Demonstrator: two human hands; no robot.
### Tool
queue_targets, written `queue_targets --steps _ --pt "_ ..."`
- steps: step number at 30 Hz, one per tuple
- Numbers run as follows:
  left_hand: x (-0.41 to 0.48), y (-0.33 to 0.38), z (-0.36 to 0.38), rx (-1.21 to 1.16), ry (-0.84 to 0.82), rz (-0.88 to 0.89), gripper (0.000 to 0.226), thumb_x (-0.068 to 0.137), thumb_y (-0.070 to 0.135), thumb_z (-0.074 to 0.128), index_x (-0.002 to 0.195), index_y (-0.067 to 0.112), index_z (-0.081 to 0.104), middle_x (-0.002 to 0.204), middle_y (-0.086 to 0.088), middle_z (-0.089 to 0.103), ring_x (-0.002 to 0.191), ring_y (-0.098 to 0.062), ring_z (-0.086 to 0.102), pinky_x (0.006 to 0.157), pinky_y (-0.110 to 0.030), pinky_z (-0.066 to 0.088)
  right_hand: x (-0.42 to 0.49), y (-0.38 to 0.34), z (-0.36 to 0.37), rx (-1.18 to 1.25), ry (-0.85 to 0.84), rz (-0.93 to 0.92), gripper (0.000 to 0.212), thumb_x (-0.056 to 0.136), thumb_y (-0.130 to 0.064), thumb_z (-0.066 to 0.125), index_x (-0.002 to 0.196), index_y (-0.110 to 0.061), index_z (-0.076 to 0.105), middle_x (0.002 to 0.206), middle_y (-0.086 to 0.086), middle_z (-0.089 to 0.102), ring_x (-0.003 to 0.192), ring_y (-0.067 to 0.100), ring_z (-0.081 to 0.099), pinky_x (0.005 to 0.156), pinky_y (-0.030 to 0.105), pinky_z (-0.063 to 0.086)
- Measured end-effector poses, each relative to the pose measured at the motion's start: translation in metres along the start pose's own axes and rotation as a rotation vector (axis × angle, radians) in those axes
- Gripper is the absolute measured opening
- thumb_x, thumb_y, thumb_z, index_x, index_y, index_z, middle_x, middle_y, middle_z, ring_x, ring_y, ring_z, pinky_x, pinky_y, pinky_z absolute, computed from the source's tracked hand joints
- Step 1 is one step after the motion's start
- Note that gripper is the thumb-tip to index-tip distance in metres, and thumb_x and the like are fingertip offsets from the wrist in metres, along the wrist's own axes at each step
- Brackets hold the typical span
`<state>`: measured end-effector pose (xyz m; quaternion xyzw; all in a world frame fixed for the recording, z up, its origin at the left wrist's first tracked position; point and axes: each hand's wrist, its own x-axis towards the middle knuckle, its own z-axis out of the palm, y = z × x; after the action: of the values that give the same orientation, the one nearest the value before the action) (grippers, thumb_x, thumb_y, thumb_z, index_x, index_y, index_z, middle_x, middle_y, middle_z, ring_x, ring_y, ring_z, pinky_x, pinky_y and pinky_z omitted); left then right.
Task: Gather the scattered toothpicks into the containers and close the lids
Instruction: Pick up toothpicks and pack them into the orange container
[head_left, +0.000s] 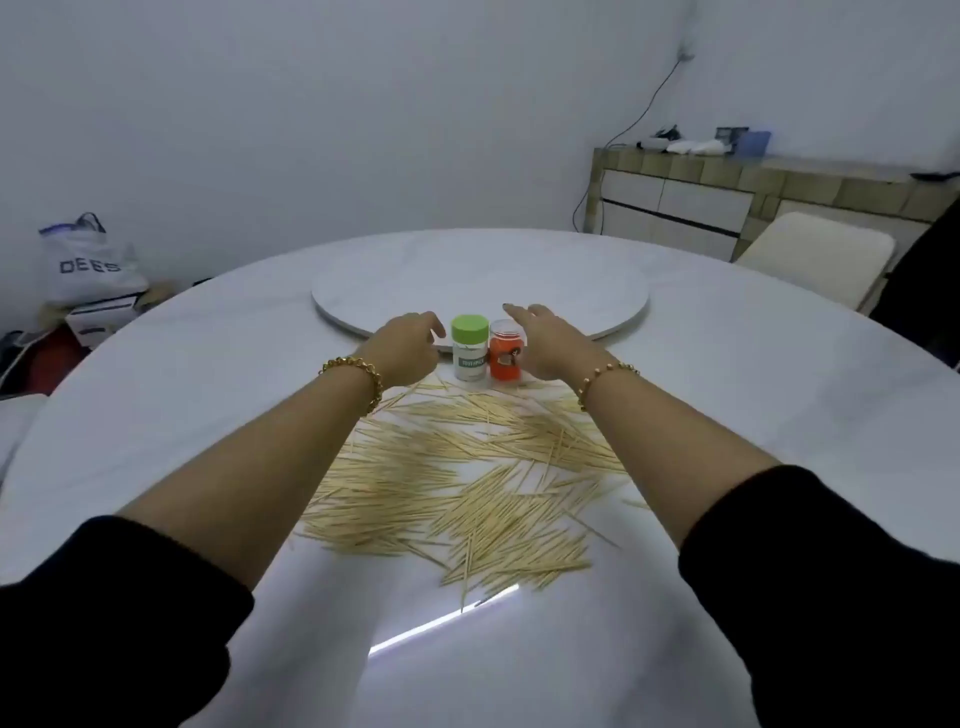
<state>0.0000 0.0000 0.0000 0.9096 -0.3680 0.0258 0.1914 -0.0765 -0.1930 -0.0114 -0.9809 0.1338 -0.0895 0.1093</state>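
Two small containers stand side by side on the white round table. One is a white container with a green lid; to its right is an orange container with a clear lid. Both lids are on. My left hand is just left of the green-lidded container, fingers relaxed, holding nothing. My right hand is beside the orange container with fingers extended; whether it touches is unclear. Scattered toothpicks cover the table between my forearms, nearer to me than the containers.
A round turntable lies on the table just behind the containers. A beige chair stands at the right, a sideboard behind it. A bag and boxes sit on the floor at left.
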Motion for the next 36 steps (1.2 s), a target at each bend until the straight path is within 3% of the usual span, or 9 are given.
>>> queue_targets --steps 3,6,8,13,16,20,25,30,36 --pt "-0.001 -0.008 0.006 -0.04 0.05 -0.017 0.029 0.094 0.012 0.049 0.122 0.011 0.055 0.121 -0.007 0.058 0.111 -0.021 0.052 0.09 -0.027 0.041 0.005 -0.003 0.011 0.068 -0.024 -0.007 0.064 0.093 -0.021 0.053 0.149 -0.027 0.023 0.154 0.009 0.023 0.136 0.029 0.034 0.107 0.041 0.037" --pt "-0.006 -0.012 0.012 -0.102 0.087 0.008 0.029 0.092 0.012 0.053 0.121 0.01 0.055 0.122 -0.007 0.059 0.114 -0.021 0.053 0.093 -0.027 0.041 0.009 -0.003 0.023 0.194 0.086 0.011 0.047 0.09 -0.023 0.058 0.133 -0.023 0.04 0.129 0.013 0.045 0.108 0.029 0.053 0.089 0.038 0.047" --pt "-0.012 -0.009 0.016 -0.144 0.124 0.038 0.03 0.092 0.013 0.055 0.122 0.01 0.055 0.123 -0.006 0.058 0.115 -0.018 0.053 0.092 -0.022 0.039 0.008 -0.002 0.023 0.205 0.179 0.016 0.038 0.089 -0.02 0.061 0.123 -0.021 0.044 0.118 0.012 0.049 0.094 0.025 0.054 0.079 0.035 0.048" --pt "-0.033 0.006 0.028 -0.279 0.221 0.062 0.031 0.091 0.013 0.057 0.122 0.012 0.054 0.123 -0.002 0.057 0.114 -0.012 0.051 0.089 -0.015 0.033 -0.013 0.003 0.019 0.392 0.286 0.009 0.034 0.089 -0.019 0.063 0.12 -0.017 0.048 0.116 0.01 0.049 0.099 0.02 0.051 0.077 0.027 0.043" --pt "-0.049 0.017 0.04 -0.335 0.248 0.058 0.049 0.087 0.022 0.066 0.131 0.015 0.046 0.129 0.001 0.053 0.12 -0.011 0.047 0.094 -0.017 0.033 -0.042 0.001 0.013 0.521 0.33 0.0 0.038 0.088 -0.019 0.064 0.122 -0.016 0.047 0.12 0.008 0.05 0.103 0.014 0.047 0.08 0.023 0.038" --pt "-0.076 0.035 0.055 -0.401 0.174 0.076 0.09 0.073 0.041 0.078 0.145 0.017 0.031 0.142 0.002 0.042 0.131 -0.012 0.037 0.109 -0.031 0.033 -0.096 -0.006 0.02 0.621 0.438 -0.048 0.038 0.084 -0.026 0.069 0.117 -0.018 0.051 0.113 -0.001 0.056 0.102 0.01 0.052 0.084 0.022 0.045" --pt "-0.101 0.052 0.063 -0.625 0.118 0.075 0.102 0.063 0.042 0.085 0.146 0.022 0.03 0.141 0.008 0.044 0.13 -0.004 0.038 0.105 -0.024 0.032 -0.142 -0.014 0.028 0.698 0.489 -0.055 0.035 0.081 -0.03 0.072 0.109 -0.02 0.054 0.103 -0.006 0.06 0.095 0.006 0.056 0.079 0.015 0.045" --pt "-0.119 0.056 0.067 -0.696 0.111 0.171 0.085 0.066 0.04 0.084 0.138 0.025 0.041 0.129 0.011 0.056 0.122 -0.001 0.049 0.1 -0.02 0.04 -0.156 -0.018 0.025 0.712 0.475 -0.146 0.036 0.081 -0.027 0.072 0.111 -0.021 0.053 0.105 -0.009 0.062 0.101 0.005 0.058 0.083 0.013 0.043" --pt "-0.115 0.056 0.068 -0.701 0.198 0.151 0.04 0.077 0.031 0.078 0.112 0.023 0.061 0.102 0.01 0.067 0.096 -0.004 0.061 0.082 -0.018 0.05 -0.157 -0.02 0.024 0.599 0.445 -0.22 0.046 0.08 -0.031 0.071 0.119 -0.026 0.049 0.111 -0.008 0.061 0.107 0.007 0.055 0.09 0.019 0.042"
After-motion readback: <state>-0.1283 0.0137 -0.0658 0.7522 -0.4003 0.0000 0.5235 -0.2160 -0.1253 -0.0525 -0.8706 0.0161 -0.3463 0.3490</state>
